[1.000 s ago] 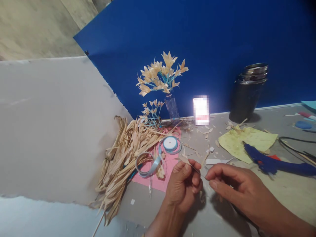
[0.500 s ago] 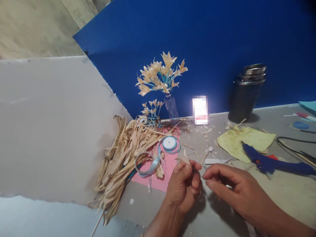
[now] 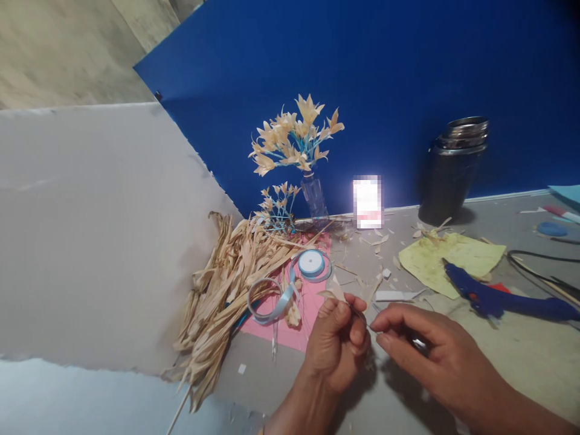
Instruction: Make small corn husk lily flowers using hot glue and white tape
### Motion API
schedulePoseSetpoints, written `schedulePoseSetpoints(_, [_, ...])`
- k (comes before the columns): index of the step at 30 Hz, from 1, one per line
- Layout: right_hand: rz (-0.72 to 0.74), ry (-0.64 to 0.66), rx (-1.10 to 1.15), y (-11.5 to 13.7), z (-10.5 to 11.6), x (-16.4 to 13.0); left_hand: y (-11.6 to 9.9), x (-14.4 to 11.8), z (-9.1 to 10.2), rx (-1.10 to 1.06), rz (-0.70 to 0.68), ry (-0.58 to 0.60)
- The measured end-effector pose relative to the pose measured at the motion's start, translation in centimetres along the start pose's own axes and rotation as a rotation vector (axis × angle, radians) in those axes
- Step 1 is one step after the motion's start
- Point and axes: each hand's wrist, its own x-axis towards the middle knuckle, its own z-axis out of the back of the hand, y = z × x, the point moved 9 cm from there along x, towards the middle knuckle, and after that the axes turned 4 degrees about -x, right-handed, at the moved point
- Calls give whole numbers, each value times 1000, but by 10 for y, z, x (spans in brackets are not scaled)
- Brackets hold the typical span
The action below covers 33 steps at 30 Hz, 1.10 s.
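A small dried husk petal point(image 3: 334, 293) is sticking up from the left hand point(image 3: 338, 347), pinched between thumb and forefinger low in the middle of the view, just above the grey table point(image 3: 521, 356). A very thin stem or wire seems to be running from that pinch toward the right hand point(image 3: 426, 356), too fine to make out. The right hand's fingertips point(image 3: 378, 329) are pressing together almost against the left hand's, closing on that fine strand; whether they are truly gripping it I cannot tell.

Just beyond the hands, a pink sheet point(image 3: 303, 311) is lying flat with a roll of pale blue ribbon point(image 3: 312, 263) on it and a loose ribbon loop point(image 3: 267, 301) curling off its left edge. A heap of dried husks point(image 3: 222, 290) is crowding the left side, touching the pink sheet and leaning against a grey board point(image 3: 99, 229) that is walling off that side. Behind, a small bottle holding husk flowers point(image 3: 296, 136) is standing against a blue backboard point(image 3: 408, 78), near a dark metal flask point(image 3: 455, 166). To the right, a yellow-green sheet point(image 3: 448, 257) and a blue glue gun point(image 3: 498, 299) are lying well apart from the hands, with a black cord point(image 3: 539, 272) beyond. Bare tabletop is lying open in front of the right hand, toward the near edge.
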Motion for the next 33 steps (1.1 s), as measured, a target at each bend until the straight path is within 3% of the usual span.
schedulePoseSetpoints(4, [8,-10,9,1,1,0,1,-1,-2,19,9,22])
schedulePoseSetpoints(9, [19,10,8,2,-1,0,-1,-1,2,-12,-11,-32])
schedulePoseSetpoints(33, [86,-23,-21,8,2,1,0,0,-4,1,-3,24])
